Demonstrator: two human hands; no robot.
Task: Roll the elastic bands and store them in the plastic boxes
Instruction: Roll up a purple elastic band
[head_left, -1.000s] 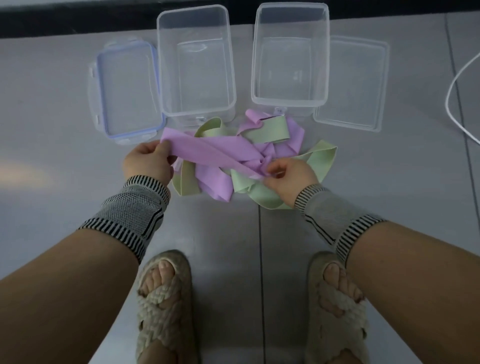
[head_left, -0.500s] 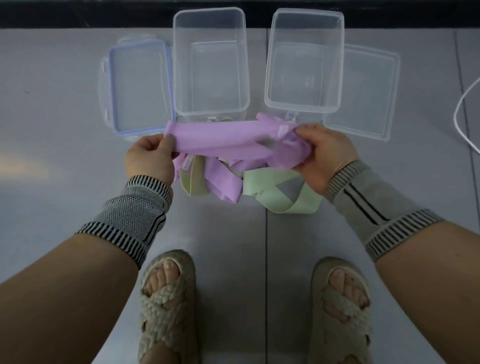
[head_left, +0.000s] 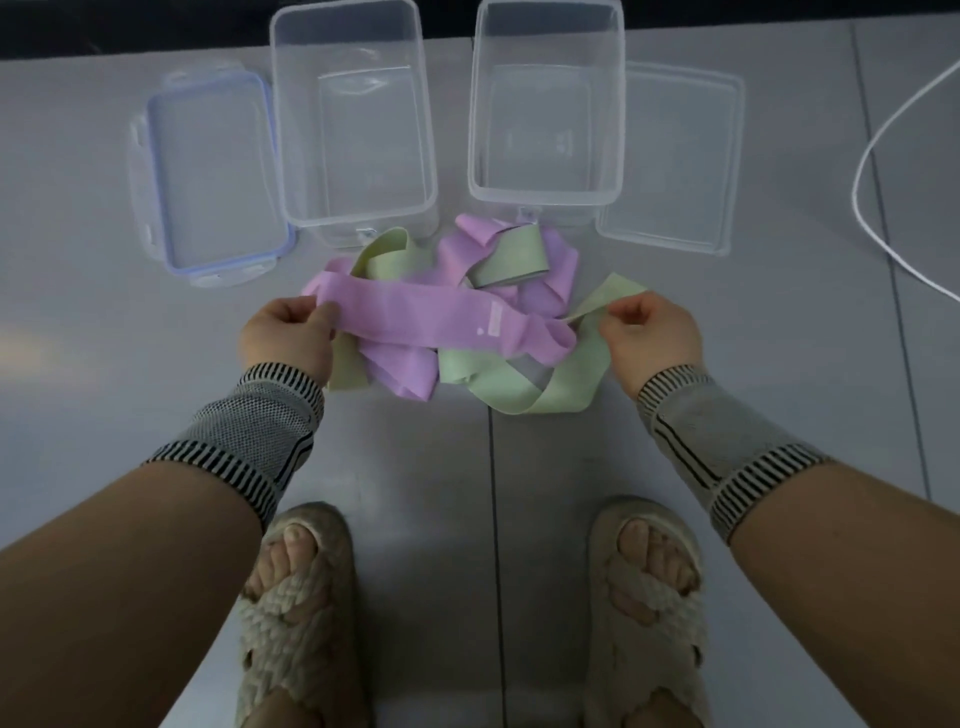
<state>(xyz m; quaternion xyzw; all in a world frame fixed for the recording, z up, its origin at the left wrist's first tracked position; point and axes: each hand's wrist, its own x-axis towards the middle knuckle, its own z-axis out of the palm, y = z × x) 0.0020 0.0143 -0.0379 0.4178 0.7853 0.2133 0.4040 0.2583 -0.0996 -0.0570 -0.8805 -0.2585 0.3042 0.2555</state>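
Note:
A tangled pile of purple and pale green elastic bands (head_left: 511, 258) lies on the grey floor in front of two clear, lidless plastic boxes, the left box (head_left: 358, 221) and the right box (head_left: 545, 196). Both boxes hold nothing. My left hand (head_left: 285, 340) grips the left end of a flat purple band (head_left: 415, 312) that stretches rightward across the pile. The band's right end rests loose on the pile. My right hand (head_left: 652, 335), fingers curled, pinches a green band (head_left: 605, 296) at the pile's right side.
A blue-rimmed lid (head_left: 210, 171) lies left of the left box, and a clear lid (head_left: 675, 156) lies right of the right box. A white cable (head_left: 868, 156) curves along the floor at far right. My feet in woven sandals (head_left: 301, 613) stand just below the pile.
My right hand let go of the purple band's right end, moved right and took hold of a green band. The purple band dropped from near the boxes onto the pile.

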